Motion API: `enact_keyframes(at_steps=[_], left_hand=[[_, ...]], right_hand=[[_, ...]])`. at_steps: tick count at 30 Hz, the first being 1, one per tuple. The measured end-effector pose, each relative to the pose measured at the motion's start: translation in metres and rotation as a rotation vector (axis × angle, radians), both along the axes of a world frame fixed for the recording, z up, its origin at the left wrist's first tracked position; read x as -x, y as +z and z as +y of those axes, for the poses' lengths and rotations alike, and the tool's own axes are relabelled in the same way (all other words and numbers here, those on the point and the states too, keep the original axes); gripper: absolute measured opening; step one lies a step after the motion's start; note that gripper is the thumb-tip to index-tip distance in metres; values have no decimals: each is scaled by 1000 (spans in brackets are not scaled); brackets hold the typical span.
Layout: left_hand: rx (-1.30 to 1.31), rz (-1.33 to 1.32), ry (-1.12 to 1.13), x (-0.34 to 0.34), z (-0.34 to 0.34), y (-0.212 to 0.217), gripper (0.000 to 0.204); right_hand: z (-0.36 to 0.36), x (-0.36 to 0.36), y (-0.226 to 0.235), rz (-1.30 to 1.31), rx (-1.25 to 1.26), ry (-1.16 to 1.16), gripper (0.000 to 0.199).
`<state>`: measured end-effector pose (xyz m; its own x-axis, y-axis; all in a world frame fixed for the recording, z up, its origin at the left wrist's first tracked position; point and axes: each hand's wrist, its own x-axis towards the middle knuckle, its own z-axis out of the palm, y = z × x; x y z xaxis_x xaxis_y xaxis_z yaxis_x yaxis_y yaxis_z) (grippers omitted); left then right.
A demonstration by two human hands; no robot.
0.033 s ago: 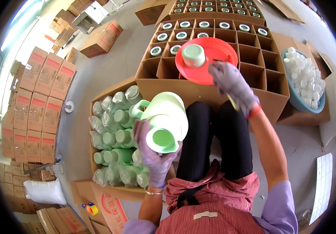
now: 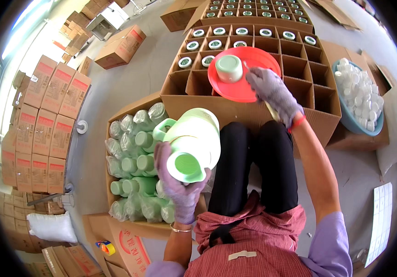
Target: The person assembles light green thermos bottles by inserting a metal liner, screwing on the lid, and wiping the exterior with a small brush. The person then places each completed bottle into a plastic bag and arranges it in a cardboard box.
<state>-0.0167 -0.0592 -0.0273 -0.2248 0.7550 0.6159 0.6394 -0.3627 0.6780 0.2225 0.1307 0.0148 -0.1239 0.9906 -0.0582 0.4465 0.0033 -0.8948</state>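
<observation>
My gloved left hand (image 2: 180, 184) is wrapped round a pale green thermos jug (image 2: 194, 138). The jug lies tilted, its wide spouted mouth facing me and its handle at the left. Over a round red plastic dish (image 2: 263, 57), my gloved right hand (image 2: 274, 92) is closed. A narrow pale yellowish piece sticks out below that hand; what it belongs to is hidden. On the dish, beside my right fingertips, sits a pale green cup-shaped cap (image 2: 229, 68). The dish rests on a divided cardboard box (image 2: 249, 106).
Several bottles with white-rimmed tops (image 2: 219, 31) stand in the divided box. At my left, a carton (image 2: 111, 198) holds several green jugs, many in clear plastic. A blue basin (image 2: 346, 115) of white caps is at the right. Stacked cartons (image 2: 37, 124) stand far left.
My right hand has shifted slightly left over the dish, towards the cap. A small dark and red thing at its fingertips no longer shows. The jug has moved slightly left.
</observation>
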Motion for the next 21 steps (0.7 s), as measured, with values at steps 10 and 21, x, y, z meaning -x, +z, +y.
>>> enact_keyframes(at_steps=[10,21], left_hand=[[182,-1028,-245,-18,-37,-62,64],[689,-581,-736,-28,11,-24,49]], right_hand=[[-86,2,-1,613,-168,-181,40],[-179,-27,-45,55,-551,340,18]])
